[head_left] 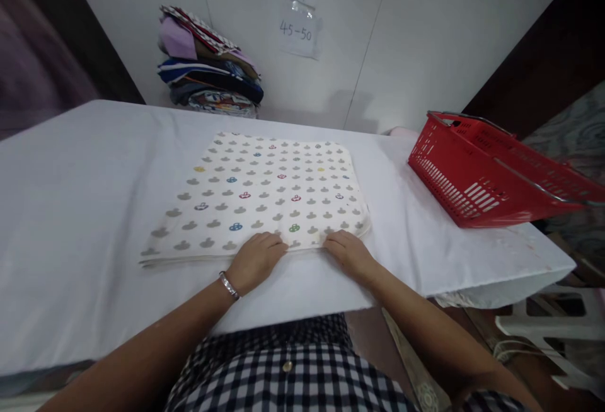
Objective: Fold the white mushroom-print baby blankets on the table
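A white cloth (pixel 265 179) printed with grey and coloured mushroom shapes lies folded in layers, flat on the white-covered table (pixel 70 210). At its near edge, left of the middle, my left hand (pixel 256 259) has its fingers curled over the fabric; a silver bracelet is on that wrist. My right hand (pixel 348 253) holds the same edge further right, close to the rounded near right corner. Both thumbs are mostly hidden. A gap of bare cloth edge separates the two hands.
A red plastic basket (pixel 477 179) with metal handles stands at the table's right end. Behind the table, against the wall, rises a stack of folded fabrics (pixel 210 65). Two paper notes (pixel 299 31) hang on the wall. A white plastic stool (pixel 548 324) is at lower right.
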`<state>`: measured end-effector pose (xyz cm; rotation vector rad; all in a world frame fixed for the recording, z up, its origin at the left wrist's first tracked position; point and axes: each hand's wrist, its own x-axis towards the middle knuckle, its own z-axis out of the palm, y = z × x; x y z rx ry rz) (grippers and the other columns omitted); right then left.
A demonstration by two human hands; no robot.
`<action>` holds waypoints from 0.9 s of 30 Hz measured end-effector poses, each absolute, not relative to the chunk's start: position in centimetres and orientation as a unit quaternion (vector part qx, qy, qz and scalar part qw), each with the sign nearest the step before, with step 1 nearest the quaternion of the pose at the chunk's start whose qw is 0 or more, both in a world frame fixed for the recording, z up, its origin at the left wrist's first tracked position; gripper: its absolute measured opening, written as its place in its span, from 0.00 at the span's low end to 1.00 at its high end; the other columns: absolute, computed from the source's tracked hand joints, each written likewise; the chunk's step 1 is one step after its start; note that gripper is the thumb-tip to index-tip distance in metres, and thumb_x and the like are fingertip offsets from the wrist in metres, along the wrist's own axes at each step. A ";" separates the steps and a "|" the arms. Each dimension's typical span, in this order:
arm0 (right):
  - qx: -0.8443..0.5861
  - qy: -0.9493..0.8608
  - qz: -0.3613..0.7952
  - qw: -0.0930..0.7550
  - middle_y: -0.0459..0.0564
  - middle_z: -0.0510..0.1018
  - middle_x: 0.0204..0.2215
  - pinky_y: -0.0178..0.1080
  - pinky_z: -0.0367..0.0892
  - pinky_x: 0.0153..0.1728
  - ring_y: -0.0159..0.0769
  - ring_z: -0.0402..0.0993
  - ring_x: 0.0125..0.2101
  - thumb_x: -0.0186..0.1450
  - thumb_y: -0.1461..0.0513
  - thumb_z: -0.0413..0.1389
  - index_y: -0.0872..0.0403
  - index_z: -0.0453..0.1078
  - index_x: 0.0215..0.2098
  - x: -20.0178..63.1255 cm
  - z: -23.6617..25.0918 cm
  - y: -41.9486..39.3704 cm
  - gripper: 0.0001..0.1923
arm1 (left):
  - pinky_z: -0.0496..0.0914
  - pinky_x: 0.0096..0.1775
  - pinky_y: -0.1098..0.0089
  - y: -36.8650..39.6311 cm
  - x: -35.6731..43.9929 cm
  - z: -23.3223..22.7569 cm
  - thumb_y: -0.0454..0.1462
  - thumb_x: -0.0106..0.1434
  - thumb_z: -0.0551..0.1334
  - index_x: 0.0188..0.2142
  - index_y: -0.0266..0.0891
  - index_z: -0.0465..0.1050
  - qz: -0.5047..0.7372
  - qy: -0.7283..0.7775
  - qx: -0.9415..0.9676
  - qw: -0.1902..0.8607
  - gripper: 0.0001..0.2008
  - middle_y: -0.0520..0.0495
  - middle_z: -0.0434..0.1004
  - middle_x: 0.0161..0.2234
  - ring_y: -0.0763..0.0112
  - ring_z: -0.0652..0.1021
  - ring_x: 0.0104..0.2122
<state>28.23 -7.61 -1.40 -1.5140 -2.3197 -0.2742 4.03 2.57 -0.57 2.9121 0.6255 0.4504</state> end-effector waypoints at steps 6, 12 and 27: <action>-0.549 -0.817 -0.080 0.161 0.50 0.74 0.34 0.38 0.63 0.34 0.37 0.65 0.33 0.64 0.67 0.47 0.54 0.66 0.41 28.3 -1.4 -7.5 0.09 | 0.63 0.37 0.66 2.7 4.2 -0.8 0.34 0.64 0.49 0.36 0.39 0.71 0.141 0.211 0.966 0.057 0.12 0.47 0.71 0.32 0.68 0.69 0.34; -0.577 -0.803 -0.032 0.145 0.48 0.72 0.30 0.36 0.59 0.31 0.35 0.63 0.31 0.65 0.66 0.45 0.53 0.65 0.37 28.1 -0.9 -7.2 0.08 | 0.65 0.39 0.66 2.9 4.2 -1.2 0.30 0.62 0.50 0.41 0.39 0.69 0.148 0.206 0.966 0.050 0.12 0.47 0.73 0.37 0.68 0.71 0.36; -0.574 -0.809 -0.028 0.123 0.49 0.71 0.31 0.37 0.58 0.33 0.35 0.63 0.32 0.65 0.65 0.47 0.54 0.65 0.35 27.7 -0.5 -7.1 0.06 | 0.65 0.39 0.66 2.8 5.5 -1.7 0.30 0.61 0.51 0.38 0.40 0.71 0.134 0.195 0.971 -0.021 0.11 0.47 0.71 0.44 0.67 0.71 0.39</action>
